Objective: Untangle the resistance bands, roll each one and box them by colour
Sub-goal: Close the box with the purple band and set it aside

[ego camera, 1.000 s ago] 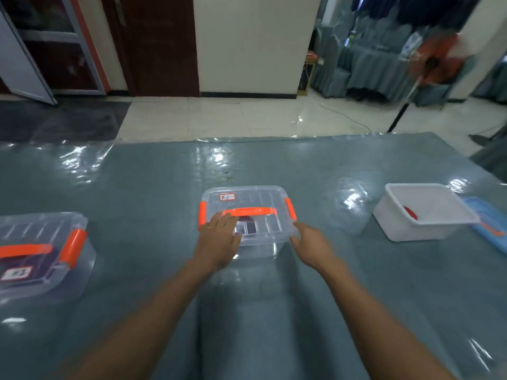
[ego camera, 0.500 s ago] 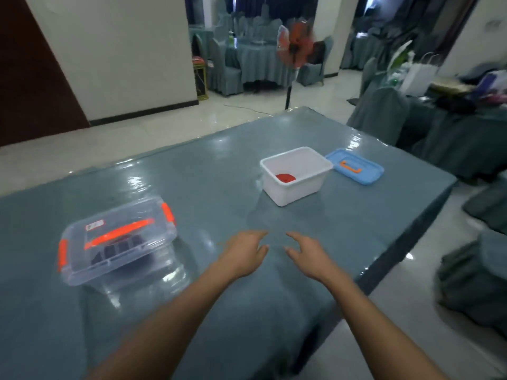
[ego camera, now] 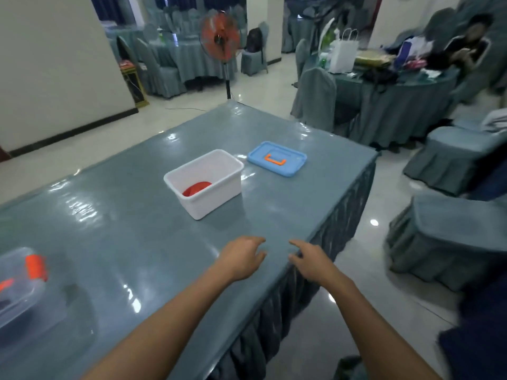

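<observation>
A white open box [ego camera: 219, 185] stands mid-table with a red rolled band [ego camera: 196, 188] lying inside it. Its blue lid [ego camera: 277, 158] with an orange handle lies flat just to the right of it. At the far left edge a clear lidded box [ego camera: 19, 283] with orange clasps is partly cut off; something dark shows through its wall. My left hand [ego camera: 242, 257] and my right hand [ego camera: 312, 260] hover side by side over the table's near right edge, fingers spread, both holding nothing, well short of the white box.
The table [ego camera: 137, 242] is covered in glossy grey-blue cloth; its right edge drops to a pleated skirt. Covered chairs [ego camera: 444, 237] stand close on the right. A standing orange fan [ego camera: 220, 37] is behind the table. A person sits at a cluttered round table, far right.
My hands let go of the clear box and moved right. The view swung right, so the white box and blue lid now sit in the middle and the clear box slid to the left edge.
</observation>
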A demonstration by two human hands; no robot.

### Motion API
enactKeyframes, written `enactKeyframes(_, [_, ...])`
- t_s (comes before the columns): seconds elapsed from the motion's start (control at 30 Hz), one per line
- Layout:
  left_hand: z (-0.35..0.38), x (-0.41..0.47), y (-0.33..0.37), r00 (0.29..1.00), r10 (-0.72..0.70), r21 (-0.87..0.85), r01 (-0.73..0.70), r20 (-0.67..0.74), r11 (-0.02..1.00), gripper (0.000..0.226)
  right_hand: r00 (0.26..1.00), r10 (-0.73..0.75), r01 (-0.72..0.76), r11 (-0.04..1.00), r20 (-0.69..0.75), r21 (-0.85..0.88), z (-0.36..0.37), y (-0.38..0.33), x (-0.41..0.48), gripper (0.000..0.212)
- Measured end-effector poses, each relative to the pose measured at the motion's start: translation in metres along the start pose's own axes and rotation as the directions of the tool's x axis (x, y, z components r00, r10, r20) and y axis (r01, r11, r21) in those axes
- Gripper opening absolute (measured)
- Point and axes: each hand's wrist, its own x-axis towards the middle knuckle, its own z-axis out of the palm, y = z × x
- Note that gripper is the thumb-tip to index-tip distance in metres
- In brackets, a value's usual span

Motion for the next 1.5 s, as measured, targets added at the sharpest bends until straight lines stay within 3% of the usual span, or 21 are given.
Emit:
enactKeyframes(0.2, [0.004,0.068,0.009,0.999,0.010,0.021,-0.011,0.038,1.000,0.048,1.000,0.026,-0.026,1.000,0.005,-0.018,-0.033,0.030,0.045,0.049])
enactKeyframes(0.43, [0.009,0.171,0.000,1.000,0.004,-0.053,-0.005,-0.011,0.999,0.048,0.999,0.030,-0.022,0.986,0.043,-0.168,-0.075,0.041,0.146,0.052])
enactKeyframes(0.77, [-0.016,0.282,-0.033,0.998,-0.056,0.001,0.056,0.010,0.998,0.045,0.993,-0.078,0.102,0.937,0.084,-0.334,-0.114,0.016,0.278,0.051])
enactKeyframes(0.9, [-0.012,0.326,-0.043,0.993,-0.121,-0.062,0.122,0.017,0.991,0.039,0.993,-0.081,0.101,0.962,0.087,-0.254,-0.124,0.021,0.329,0.052])
enactKeyframes(1.07, [0.002,0.388,-0.044,0.975,-0.222,-0.196,0.222,0.024,0.955,0.049,0.996,-0.053,0.063,0.987,0.073,-0.147,-0.150,0.052,0.404,0.054])
enactKeyframes(1.23, [0.012,0.453,-0.036,0.968,-0.241,-0.202,0.250,0.066,0.947,0.051,0.999,-0.016,0.017,0.999,0.047,-0.034,-0.180,0.081,0.486,0.059])
enactKeyframes(1.37, [0.025,0.490,-0.029,0.948,-0.300,-0.124,0.312,0.110,0.942,0.060,0.996,-0.085,0.085,0.995,0.002,0.053,-0.199,0.094,0.544,0.042])
enactKeyframes(1.5, [0.035,0.505,-0.022,0.921,-0.346,-0.076,0.364,0.179,0.928,0.061,0.992,-0.113,0.109,0.992,0.050,0.070,-0.203,0.103,0.583,0.029])
